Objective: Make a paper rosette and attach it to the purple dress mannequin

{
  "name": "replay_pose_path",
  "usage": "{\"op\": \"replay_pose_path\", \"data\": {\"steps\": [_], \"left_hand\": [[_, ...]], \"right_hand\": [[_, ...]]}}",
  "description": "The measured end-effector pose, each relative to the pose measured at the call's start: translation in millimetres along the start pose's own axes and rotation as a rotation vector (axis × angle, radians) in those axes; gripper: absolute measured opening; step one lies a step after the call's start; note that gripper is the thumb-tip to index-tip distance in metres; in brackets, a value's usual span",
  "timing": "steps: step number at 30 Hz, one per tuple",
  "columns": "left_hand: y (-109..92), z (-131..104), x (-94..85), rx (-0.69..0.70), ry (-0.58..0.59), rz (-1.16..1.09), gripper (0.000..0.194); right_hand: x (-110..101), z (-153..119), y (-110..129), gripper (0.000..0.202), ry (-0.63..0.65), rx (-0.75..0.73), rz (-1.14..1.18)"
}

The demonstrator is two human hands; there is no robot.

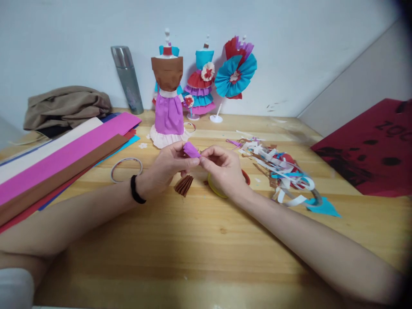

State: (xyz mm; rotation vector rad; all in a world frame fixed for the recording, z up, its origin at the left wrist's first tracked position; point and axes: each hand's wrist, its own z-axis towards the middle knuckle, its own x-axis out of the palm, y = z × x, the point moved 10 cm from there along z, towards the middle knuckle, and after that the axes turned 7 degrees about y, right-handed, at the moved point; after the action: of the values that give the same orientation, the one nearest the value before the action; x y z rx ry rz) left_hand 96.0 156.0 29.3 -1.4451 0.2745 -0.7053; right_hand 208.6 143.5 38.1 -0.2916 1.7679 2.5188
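A small folded piece of purple crepe paper is pinched between the thumb and fingers of my left hand. The fingertips of my right hand close on its right end, above the table. Just below my left hand lies a brown pleated paper piece, fanned out at its lower end. Under my right hand a yellow curved rim and a red-orange edge show; the rest is covered. A tape ring lies left of my left wrist.
Dress forms in paper outfits, one with a purple skirt, stand at the back by a grey bottle. Coloured paper strips and a brown cloth lie left. Paper scraps and a red sheet are right.
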Motion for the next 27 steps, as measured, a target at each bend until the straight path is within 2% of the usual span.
{"op": "replay_pose_path", "data": {"steps": [4, 9, 13, 15, 17, 19, 21, 23, 25, 27], "left_hand": [[5.3, 0.1, 1.2, -0.028, 0.017, -0.036, 0.026], [8.9, -1.8, -4.0, -0.042, -0.035, -0.059, 0.024], [5.2, -1.7, -5.3, -0.043, -0.044, -0.03, 0.023], [1.5, -1.1, -8.4, -0.041, -0.056, 0.005, 0.021], [-4.4, -0.2, -13.1, -0.027, -0.077, 0.079, 0.019], [-11.7, 1.0, -16.6, 0.002, -0.089, 0.19, 0.017], [-20.6, 2.0, -17.6, 0.06, -0.095, 0.304, 0.015], [-29.2, 2.3, -15.7, 0.134, -0.093, 0.397, 0.013], [-35.6, 1.5, -13.1, 0.201, -0.093, 0.464, 0.011], [-38.5, 0.0, -11.8, 0.232, -0.104, 0.516, 0.008]], "right_hand": [[-0.3, -1.0, 1.2, 0.015, -0.002, -0.013, 0.018], [6.0, -3.8, -2.1, 0.015, 0.02, -0.028, 0.002], [4.7, 1.1, 6.2, 0.018, 0.095, -0.036, -0.058], [-3.2, 6.9, 15.8, 0.022, 0.148, -0.019, -0.201], [-13.7, 12.5, 21.9, 0.021, 0.214, 0.044, -0.537], [-19.1, 12.8, 13.8, 0.018, 0.379, 0.178, -0.937], [-20.0, 5.5, -0.7, 0.031, 0.587, 0.287, -1.205], [-19.5, -2.5, -13.4, 0.044, 0.714, 0.355, -1.326], [-17.1, -5.0, -19.8, 0.049, 0.74, 0.362, -1.362], [-15.1, -4.9, -23.4, 0.044, 0.736, 0.356, -1.351]]}}
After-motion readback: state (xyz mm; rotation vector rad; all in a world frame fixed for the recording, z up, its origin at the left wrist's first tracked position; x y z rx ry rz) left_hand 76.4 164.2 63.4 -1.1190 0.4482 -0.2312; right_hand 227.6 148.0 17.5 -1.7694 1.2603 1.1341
